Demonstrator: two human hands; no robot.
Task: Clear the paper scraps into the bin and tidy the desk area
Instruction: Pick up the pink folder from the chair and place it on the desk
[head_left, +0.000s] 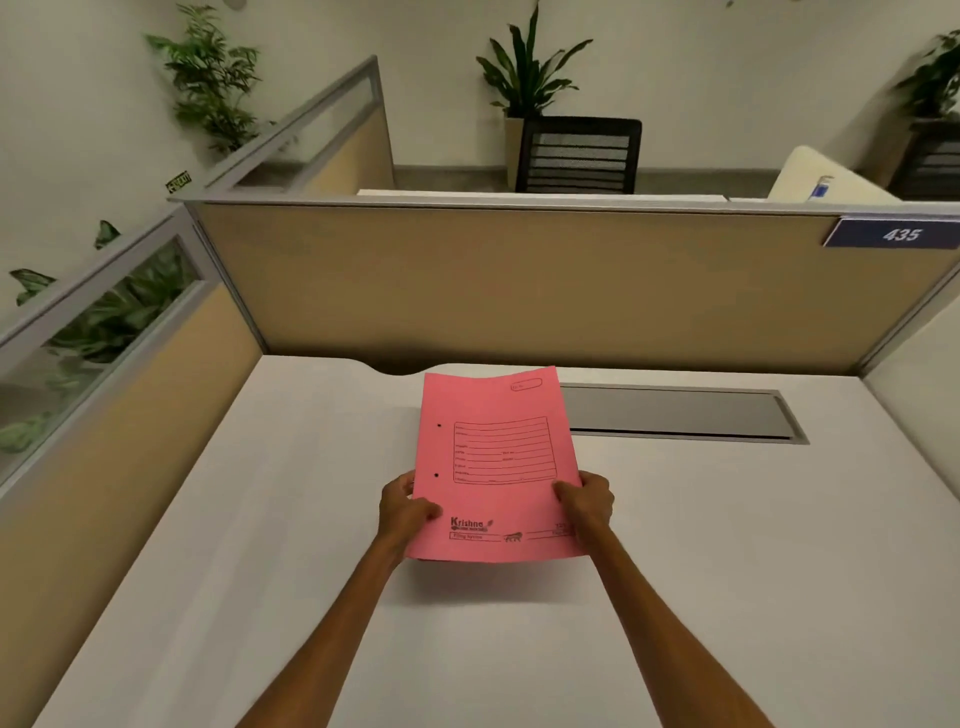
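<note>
Along the left edge of the desk (727, 571) stands a side screen (130, 395) with a strip of glass on top, and green leaves show through the glass. One leafy plant (213, 78) stands against the far wall, beyond the corner where this screen meets the back one.

Two bare arms reach out over the middle of the white desk. The left hand (402, 512) is clamped on the left edge of one pink folder (496, 462), thumb on top near the lower left corner and fingers tucked beneath. The folder is shut, its printed cover facing up, with two punched holes near its left edge, a lined form box in the middle and the word "Krishna" near the bottom. It is held above the desk, near end raised so that a shadow falls under it; I cannot tell whether its far end touches the surface. Its top edge reaches towards the back edge of the desk, just beside a curved notch there.

The right hand (587, 501) grips the folder's right edge the same way, thumb on the cover.

To the right of the folder, one long grey flap (675, 413) is set flush into the desk near the back edge. Behind it runs the tan back screen (519, 280), and on its right end sits one blue plate (893, 234) reading 435. Over the screen I count one black mesh chair (579, 156) with a second plant (530, 67) behind it, and a third plant (935, 78) at the far right.
</note>
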